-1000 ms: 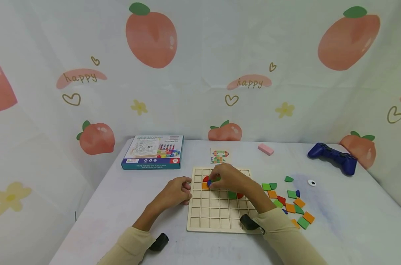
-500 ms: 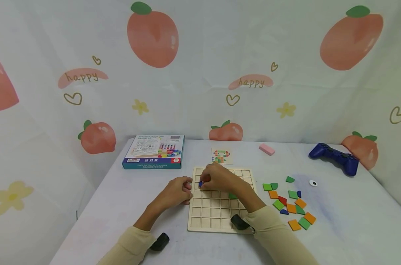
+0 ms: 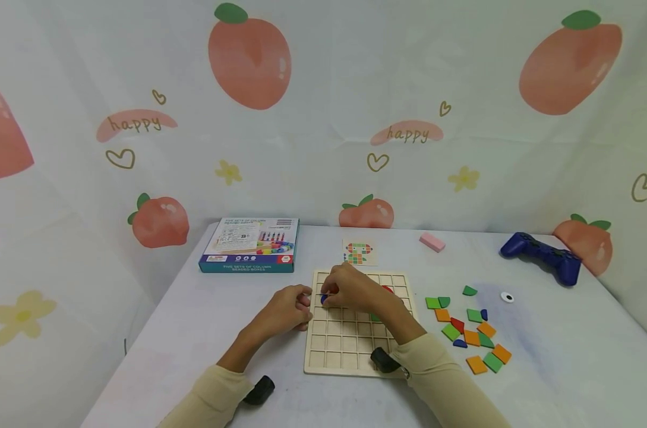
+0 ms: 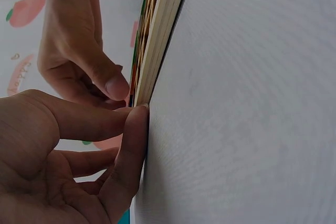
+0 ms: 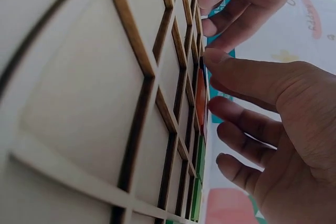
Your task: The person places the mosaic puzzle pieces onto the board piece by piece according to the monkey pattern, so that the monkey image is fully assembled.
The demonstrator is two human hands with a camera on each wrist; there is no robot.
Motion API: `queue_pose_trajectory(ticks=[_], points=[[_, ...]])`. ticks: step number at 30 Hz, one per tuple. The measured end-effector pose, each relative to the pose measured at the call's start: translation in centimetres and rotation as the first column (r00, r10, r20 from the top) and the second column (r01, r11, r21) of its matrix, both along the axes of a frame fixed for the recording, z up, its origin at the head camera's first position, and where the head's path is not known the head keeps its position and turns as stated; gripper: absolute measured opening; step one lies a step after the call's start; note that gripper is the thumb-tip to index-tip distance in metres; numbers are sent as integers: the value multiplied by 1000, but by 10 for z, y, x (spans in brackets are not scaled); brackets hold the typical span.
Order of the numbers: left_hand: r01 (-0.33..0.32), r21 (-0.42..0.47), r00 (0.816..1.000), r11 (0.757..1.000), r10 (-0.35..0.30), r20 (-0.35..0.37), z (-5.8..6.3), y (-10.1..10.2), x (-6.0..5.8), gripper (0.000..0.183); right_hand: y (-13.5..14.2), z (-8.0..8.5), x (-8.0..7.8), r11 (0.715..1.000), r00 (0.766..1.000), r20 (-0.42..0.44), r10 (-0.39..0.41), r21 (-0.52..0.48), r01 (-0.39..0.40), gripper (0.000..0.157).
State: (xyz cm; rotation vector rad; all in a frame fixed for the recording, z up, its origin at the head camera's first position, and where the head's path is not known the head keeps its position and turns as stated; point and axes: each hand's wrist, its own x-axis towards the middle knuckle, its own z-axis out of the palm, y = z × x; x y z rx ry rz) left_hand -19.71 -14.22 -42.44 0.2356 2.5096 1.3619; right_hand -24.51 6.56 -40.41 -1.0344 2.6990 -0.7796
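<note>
A wooden grid board (image 3: 350, 345) lies on the table. At its left edge my left hand (image 3: 286, 309) pinches the rim between thumb and finger, as the left wrist view shows. Over the upper left cells, my right hand (image 3: 351, 289) holds a small blue half-round tile (image 3: 324, 299) down at the leftmost column. Beside the thumb in the right wrist view, an orange tile (image 5: 200, 95) and green tiles (image 5: 199, 177) sit in cells. A red tile (image 3: 387, 289) and a green tile (image 3: 375, 317) show past the right hand, which hides other cells.
Several loose coloured tiles (image 3: 472, 337) and a round eye piece (image 3: 507, 297) lie right of the board. Behind it are a pattern card (image 3: 360, 252) and a pink block (image 3: 432, 242). A boxed set (image 3: 249, 245) stands back left, a blue game controller (image 3: 540, 258) back right.
My right hand has moved left with the blue tile, from beside the orange tile to the leftmost column, and stays there. My left hand holds its place at the board's edge.
</note>
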Motion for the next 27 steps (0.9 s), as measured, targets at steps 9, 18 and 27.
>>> queue_pose_trajectory(ticks=[9,18,27], points=[[7,5,1000,1000,-7,-4,0,1,1,53,-2,-1,-2,999,1000,-19,23,31,-22,12],[4,10,1000,1000,-4,4,1,1,1,53,-2,3,0,999,1000,3,16,43,-16,10],[1,12,1000,1000,-1,-1,1,0,2,53,1,3,1,998,1000,-13,10,67,-10,14]])
